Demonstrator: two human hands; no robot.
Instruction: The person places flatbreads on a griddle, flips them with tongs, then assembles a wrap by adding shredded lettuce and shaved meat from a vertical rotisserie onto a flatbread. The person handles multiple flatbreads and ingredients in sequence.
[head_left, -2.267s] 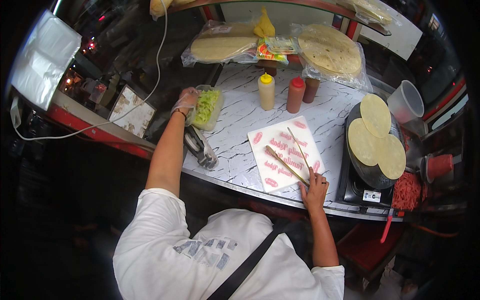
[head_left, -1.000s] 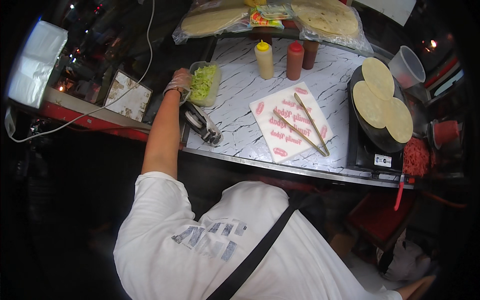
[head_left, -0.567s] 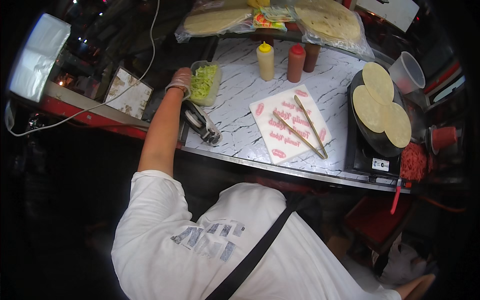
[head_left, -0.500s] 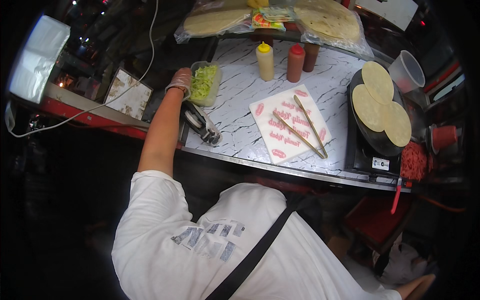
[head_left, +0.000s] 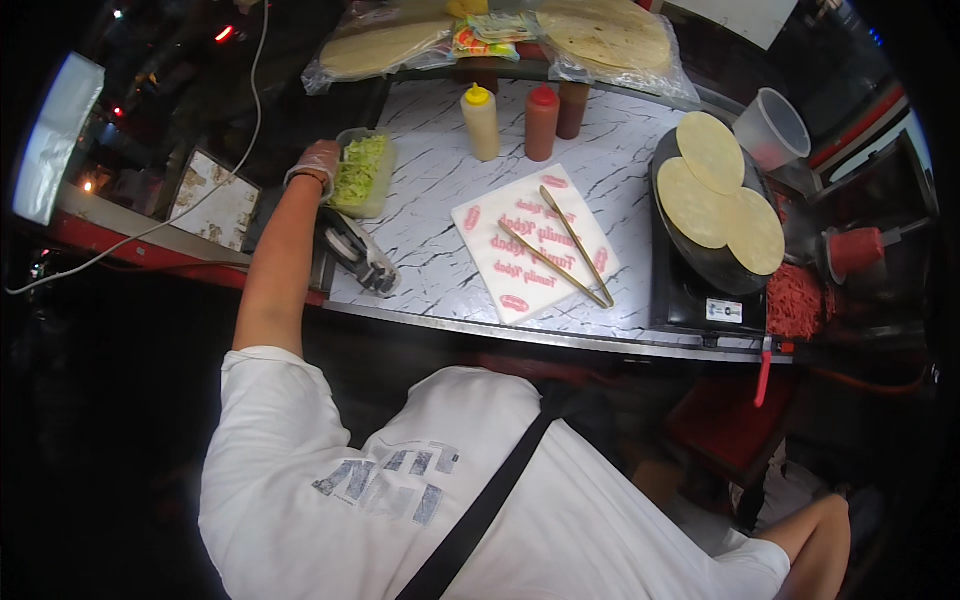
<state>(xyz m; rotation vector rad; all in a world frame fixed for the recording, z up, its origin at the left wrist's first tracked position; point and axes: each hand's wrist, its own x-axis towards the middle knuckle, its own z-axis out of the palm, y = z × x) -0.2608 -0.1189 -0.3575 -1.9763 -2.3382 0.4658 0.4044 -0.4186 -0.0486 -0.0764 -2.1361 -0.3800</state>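
My left hand point(head_left: 318, 164), in a clear disposable glove, is closed at the left side of a clear plastic tub point(head_left: 382, 193) of shredded lettuce point(head_left: 360, 168). Its fingers are partly hidden against the tub's rim. Just below the tub lies a black-and-grey device point(head_left: 358, 252), whose kind is unclear. My right elbow and part of the forearm show at the lower right; the right hand is out of view. Metal tongs point(head_left: 577, 268) rest on printed white paper point(head_left: 490, 262) in the middle of the counter.
Yellow-capped point(head_left: 480, 125) and red-capped point(head_left: 542, 122) squeeze bottles stand beyond the paper, beside a brown bottle point(head_left: 572, 110). Three flatbreads point(head_left: 711, 205) overlap on a black griddle point(head_left: 690, 255) at right. Nearby are red shreds point(head_left: 797, 302) and a plastic bucket point(head_left: 771, 130). Bagged flatbreads point(head_left: 605, 45) lie behind.
The whole view has shifted, so the counter's things sit farther left in the picture. More of my right arm shows, bent at the elbow. My left hand stays at the lettuce tub.
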